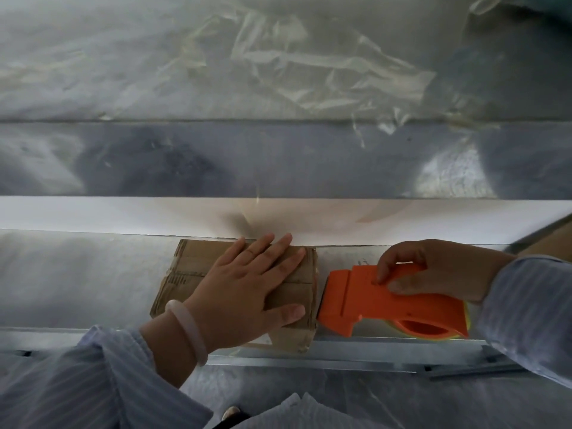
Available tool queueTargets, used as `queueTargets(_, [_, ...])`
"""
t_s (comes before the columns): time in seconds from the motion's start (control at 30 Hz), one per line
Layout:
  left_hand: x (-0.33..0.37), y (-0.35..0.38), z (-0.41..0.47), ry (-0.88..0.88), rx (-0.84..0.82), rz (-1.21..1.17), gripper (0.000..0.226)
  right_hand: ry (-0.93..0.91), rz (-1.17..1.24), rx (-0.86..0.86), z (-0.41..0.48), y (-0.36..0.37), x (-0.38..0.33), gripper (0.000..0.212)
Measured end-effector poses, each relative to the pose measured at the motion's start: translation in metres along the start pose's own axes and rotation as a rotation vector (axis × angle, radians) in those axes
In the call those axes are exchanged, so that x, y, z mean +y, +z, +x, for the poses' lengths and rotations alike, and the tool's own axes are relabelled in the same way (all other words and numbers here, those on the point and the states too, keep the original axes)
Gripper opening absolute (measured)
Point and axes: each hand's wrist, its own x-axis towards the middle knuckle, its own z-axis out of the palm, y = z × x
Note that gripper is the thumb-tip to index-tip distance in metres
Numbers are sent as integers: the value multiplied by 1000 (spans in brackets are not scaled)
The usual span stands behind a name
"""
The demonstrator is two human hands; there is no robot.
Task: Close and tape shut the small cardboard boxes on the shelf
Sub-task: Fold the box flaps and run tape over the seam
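A small brown cardboard box point(188, 267) lies on the metal shelf point(77, 280), its top flaps folded down. My left hand point(244, 289) presses flat on the box top with straight, spread fingers; a pale bangle sits on that wrist. Just right of the box, an orange tape dispenser point(371, 298) rests with its front end against the box's right edge. My right hand point(433, 270) grips the dispenser from above, fingers curled over its body. A yellow-edged tape roll shows at the dispenser's rear.
A white strip point(93, 215) runs along the back of the shelf. Behind it a grey surface carries crumpled clear plastic film point(325, 78). The shelf's metal front rail point(371, 357) runs below the box. Grey floor shows underneath.
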Motion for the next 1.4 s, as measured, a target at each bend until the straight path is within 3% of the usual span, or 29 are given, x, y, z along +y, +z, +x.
queueTargets(0.17, [1, -2, 1, -4, -16, 23, 78, 13, 89, 24, -4, 4, 10, 11])
queueTargets(0.47, [0, 0, 2, 5, -21, 31, 76, 3, 64, 48, -13, 13, 19, 15])
queueTargets(0.8, [-1, -1, 2, 16, -24, 26, 78, -10, -264, 12, -11, 10, -18, 11])
queueTargets(0.93, [-1, -2, 3, 14, -30, 18, 79, 154, -639, -66, -11, 26, 8, 15])
queueTargets(1.1, [-2, -1, 4, 35, -3, 1, 84, 22, -449, 159, -23, -1, -1, 19])
queueTargets(1.3, [-1, 2, 2, 24, 54, 2, 80, 27, -584, 258, -19, 14, 16, 14])
queueTargets(1.4, [-1, 3, 1, 20, 63, -11, 81, 17, -828, 253, -18, 28, 37, 42])
